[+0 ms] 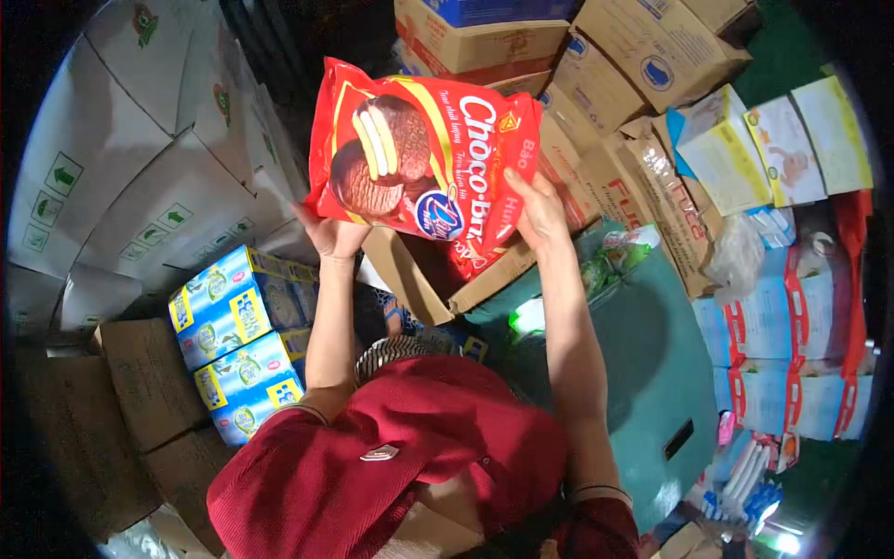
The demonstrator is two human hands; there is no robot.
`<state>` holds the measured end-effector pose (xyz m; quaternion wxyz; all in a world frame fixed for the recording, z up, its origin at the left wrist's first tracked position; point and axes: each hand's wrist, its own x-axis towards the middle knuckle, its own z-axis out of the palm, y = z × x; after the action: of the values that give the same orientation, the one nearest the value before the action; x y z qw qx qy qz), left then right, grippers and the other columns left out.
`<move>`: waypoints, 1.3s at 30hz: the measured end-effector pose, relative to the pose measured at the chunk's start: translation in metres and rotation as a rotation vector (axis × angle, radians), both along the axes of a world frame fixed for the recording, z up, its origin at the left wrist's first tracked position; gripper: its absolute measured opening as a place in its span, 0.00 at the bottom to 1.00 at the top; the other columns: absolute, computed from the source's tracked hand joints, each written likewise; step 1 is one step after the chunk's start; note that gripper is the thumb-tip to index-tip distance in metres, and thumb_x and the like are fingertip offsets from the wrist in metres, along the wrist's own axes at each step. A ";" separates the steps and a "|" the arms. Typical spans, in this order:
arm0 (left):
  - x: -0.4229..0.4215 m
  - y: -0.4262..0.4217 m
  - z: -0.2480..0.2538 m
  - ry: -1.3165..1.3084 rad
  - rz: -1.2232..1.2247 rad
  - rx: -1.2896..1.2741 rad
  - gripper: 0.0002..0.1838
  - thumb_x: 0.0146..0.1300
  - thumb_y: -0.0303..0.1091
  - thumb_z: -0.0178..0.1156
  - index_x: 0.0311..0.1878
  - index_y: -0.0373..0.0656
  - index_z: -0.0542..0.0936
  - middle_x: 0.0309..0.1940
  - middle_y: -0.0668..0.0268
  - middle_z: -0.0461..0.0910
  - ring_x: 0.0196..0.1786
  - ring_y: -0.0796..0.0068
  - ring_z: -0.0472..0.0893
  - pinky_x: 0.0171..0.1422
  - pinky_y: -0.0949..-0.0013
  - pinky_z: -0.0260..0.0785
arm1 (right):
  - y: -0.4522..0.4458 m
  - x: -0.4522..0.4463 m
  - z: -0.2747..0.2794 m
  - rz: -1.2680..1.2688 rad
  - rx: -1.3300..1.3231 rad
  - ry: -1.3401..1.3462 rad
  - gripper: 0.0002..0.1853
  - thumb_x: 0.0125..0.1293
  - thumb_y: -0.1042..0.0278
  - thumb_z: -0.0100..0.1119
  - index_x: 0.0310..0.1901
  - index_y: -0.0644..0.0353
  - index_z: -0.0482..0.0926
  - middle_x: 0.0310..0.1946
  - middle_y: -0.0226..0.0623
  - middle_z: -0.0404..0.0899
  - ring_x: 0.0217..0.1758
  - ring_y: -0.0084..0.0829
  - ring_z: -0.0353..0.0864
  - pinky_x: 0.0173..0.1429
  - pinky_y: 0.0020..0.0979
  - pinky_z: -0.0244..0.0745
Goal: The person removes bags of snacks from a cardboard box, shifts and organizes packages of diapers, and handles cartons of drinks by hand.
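Observation:
A large red bag of Choco-Bix chocolate pies is held up in front of me, its printed front facing the camera. My left hand grips its lower left corner from beneath, with the fingers partly hidden behind the bag. On the other side, my right hand holds the right edge, thumb on the front. Below the bag, an open cardboard box shows its flaps, and more red packaging is visible at its opening. What else the box holds is hidden by the bag.
White cartons are stacked at the left, beside blue-and-yellow packs. A green surface on the right carries a green plastic packet and a dark phone-like object. Brown cartons and blue-and-red packages stand further out.

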<state>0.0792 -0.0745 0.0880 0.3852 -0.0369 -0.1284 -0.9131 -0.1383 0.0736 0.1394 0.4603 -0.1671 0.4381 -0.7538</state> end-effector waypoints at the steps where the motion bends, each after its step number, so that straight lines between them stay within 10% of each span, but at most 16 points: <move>1: -0.001 0.000 0.000 0.035 -0.005 -0.020 0.55 0.36 0.64 0.62 0.64 0.45 0.51 0.65 0.61 0.50 0.66 0.60 0.51 0.68 0.48 0.39 | 0.000 -0.002 0.000 -0.009 0.017 0.020 0.13 0.60 0.73 0.51 0.47 0.62 0.71 0.45 0.34 0.74 0.46 0.26 0.73 0.51 0.30 0.67; 9: 0.002 -0.013 -0.022 -0.089 -0.057 0.038 0.31 0.55 0.42 0.57 0.60 0.43 0.60 0.60 0.62 0.61 0.64 0.63 0.57 0.68 0.54 0.42 | -0.003 0.001 0.004 -0.029 0.037 0.048 0.14 0.61 0.73 0.49 0.49 0.62 0.69 0.47 0.34 0.72 0.49 0.27 0.71 0.54 0.31 0.65; 16: -0.015 -0.004 -0.026 0.009 -0.038 0.226 0.23 0.60 0.39 0.50 0.59 0.46 0.62 0.60 0.63 0.61 0.64 0.62 0.58 0.67 0.51 0.44 | 0.014 0.003 -0.004 0.172 -0.099 -0.257 0.26 0.57 0.51 0.55 0.54 0.54 0.64 0.52 0.32 0.68 0.53 0.29 0.68 0.57 0.40 0.63; 21: -0.027 0.003 -0.036 0.049 -0.049 0.369 0.23 0.60 0.37 0.50 0.59 0.46 0.63 0.61 0.62 0.60 0.64 0.62 0.56 0.68 0.50 0.42 | 0.009 0.031 -0.041 0.331 -0.089 -0.304 0.36 0.52 0.46 0.57 0.59 0.52 0.57 0.56 0.37 0.62 0.62 0.43 0.56 0.63 0.49 0.53; 27: -0.052 0.044 -0.021 -0.003 -0.161 0.290 0.25 0.58 0.36 0.53 0.59 0.48 0.61 0.61 0.64 0.60 0.64 0.64 0.56 0.68 0.51 0.44 | 0.002 0.042 -0.040 0.036 -0.138 -0.469 0.32 0.54 0.49 0.57 0.58 0.53 0.60 0.57 0.36 0.63 0.62 0.36 0.58 0.66 0.48 0.47; 34: -0.021 0.042 0.002 -0.128 -0.346 -0.336 0.54 0.34 0.41 0.71 0.65 0.46 0.50 0.62 0.61 0.55 0.65 0.60 0.55 0.66 0.45 0.44 | 0.023 0.019 -0.024 0.003 -0.343 -0.531 0.31 0.52 0.55 0.60 0.56 0.55 0.62 0.52 0.39 0.66 0.58 0.40 0.62 0.63 0.49 0.53; 39: -0.005 0.011 -0.030 -0.283 -0.174 -0.118 0.40 0.50 0.51 0.60 0.63 0.51 0.55 0.59 0.57 0.60 0.61 0.59 0.61 0.63 0.53 0.54 | 0.048 -0.008 -0.013 -0.211 -0.142 0.127 0.24 0.65 0.53 0.40 0.56 0.61 0.59 0.54 0.41 0.64 0.58 0.37 0.63 0.64 0.43 0.53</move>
<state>0.0739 -0.0632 0.0583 0.2800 0.0586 -0.2313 -0.9299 -0.1467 0.1214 0.1264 0.3368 -0.1995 0.4269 -0.8152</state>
